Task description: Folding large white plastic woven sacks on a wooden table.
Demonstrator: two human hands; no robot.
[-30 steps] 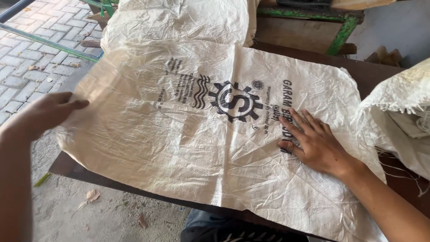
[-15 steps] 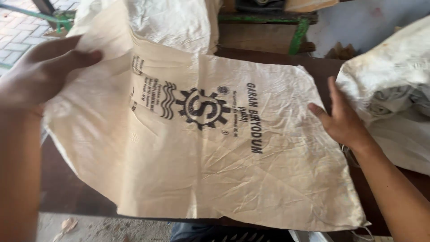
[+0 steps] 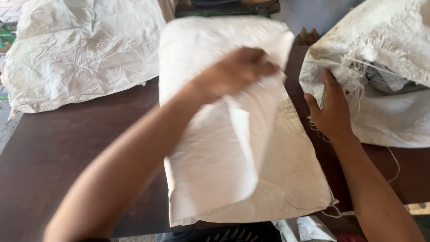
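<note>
A dark brown wooden worktop [image 3: 80, 148] carries a folded white woven sack [image 3: 286, 179] at its middle, a crumpled white sack [image 3: 80, 54] far left and a frayed sack [image 3: 385, 89] right.

Bare table [image 3: 80, 148] lies open at 9 o'clock; sack piles [image 3: 85, 49] at 11 and, seemingly, 2 block.

Outdoor sack-handling workplace: woven sacks [image 3: 85, 54] heaped on dark worktable [image 3: 76, 148].
</note>
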